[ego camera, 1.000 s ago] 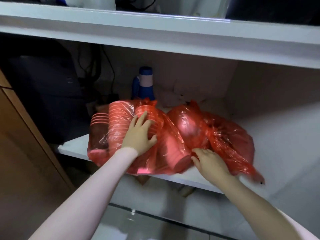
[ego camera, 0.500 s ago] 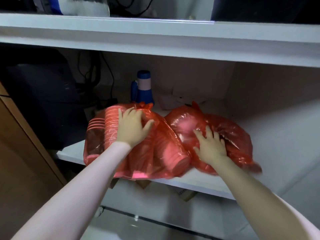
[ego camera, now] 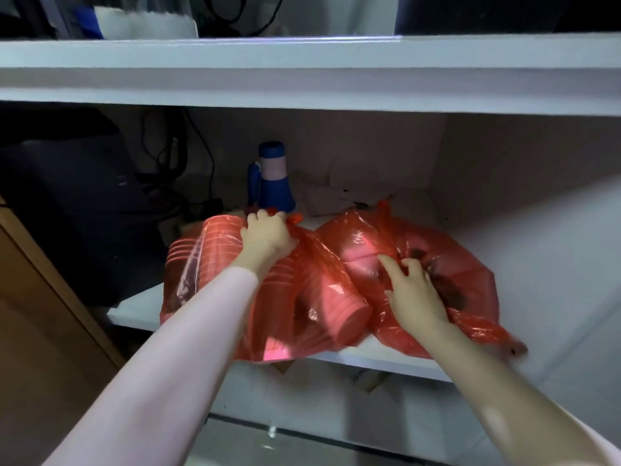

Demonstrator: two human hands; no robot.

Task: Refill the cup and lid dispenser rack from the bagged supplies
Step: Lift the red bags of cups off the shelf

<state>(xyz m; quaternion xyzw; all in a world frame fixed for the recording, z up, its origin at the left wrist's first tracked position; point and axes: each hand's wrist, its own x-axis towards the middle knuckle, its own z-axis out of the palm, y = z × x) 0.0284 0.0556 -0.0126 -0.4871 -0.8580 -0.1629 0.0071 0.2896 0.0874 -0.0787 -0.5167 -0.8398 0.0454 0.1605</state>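
Observation:
Two red translucent plastic bags lie side by side on a white shelf (ego camera: 386,359). The left bag (ego camera: 302,297) holds stacks of cups lying on their sides. The right bag (ego camera: 447,264) bulges with paler contents that I cannot make out. My left hand (ego camera: 267,238) reaches over the far top of the left bag and grips the gathered plastic at its knot. My right hand (ego camera: 411,292) lies on the right bag with its fingers spread and slightly bent, touching the plastic.
A blue and white megaphone (ego camera: 270,178) stands at the back of the shelf behind the bags. A white counter edge (ego camera: 302,72) overhangs above. Dark equipment and cables (ego camera: 84,203) fill the left; a wooden panel (ego camera: 40,348) stands at lower left.
My left hand slid from the side of the cup stacks up to the far top of the left bag and closed on its knot. My right hand moved up onto the right bag.

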